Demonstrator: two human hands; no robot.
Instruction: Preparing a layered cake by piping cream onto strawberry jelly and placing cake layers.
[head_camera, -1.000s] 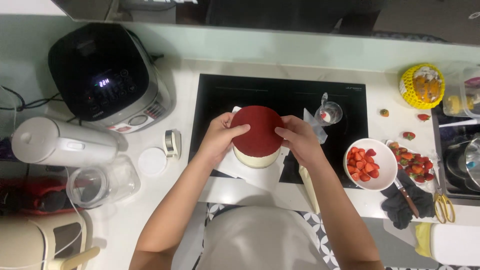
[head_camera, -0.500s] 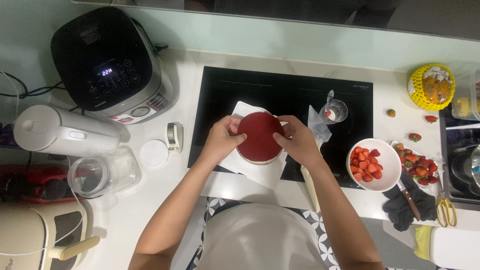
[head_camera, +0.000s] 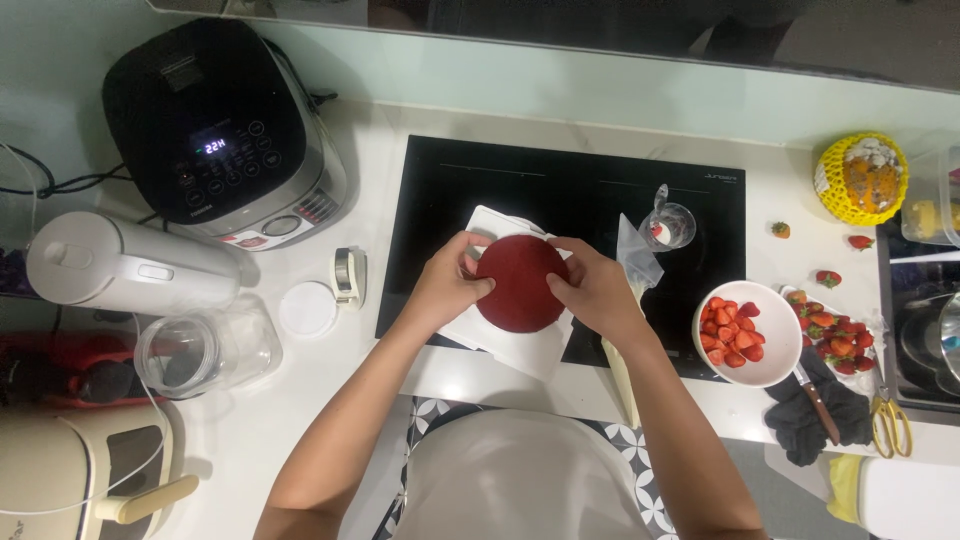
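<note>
A round dark red cake layer (head_camera: 520, 282) rests on a white square board (head_camera: 505, 345) lying across the black induction hob (head_camera: 575, 185). My left hand (head_camera: 445, 288) grips the layer's left edge with thumb and fingers. My right hand (head_camera: 592, 288) holds its right edge the same way. Both hands close around the disc from opposite sides. What lies beneath the red layer is hidden.
A piping bag (head_camera: 628, 330) lies right of the board, beside a small glass (head_camera: 667, 225). A white bowl of cut strawberries (head_camera: 746, 333), loose strawberries (head_camera: 835, 330), knife (head_camera: 818, 400) and scissors (head_camera: 888, 420) are right. A black cooker (head_camera: 215, 130), white kettle (head_camera: 120, 265) and glass jar (head_camera: 200, 345) stand left.
The red layer, earlier raised with a cream-coloured side showing below it, has come down flat onto the white board. Both hands stayed on its edges.
</note>
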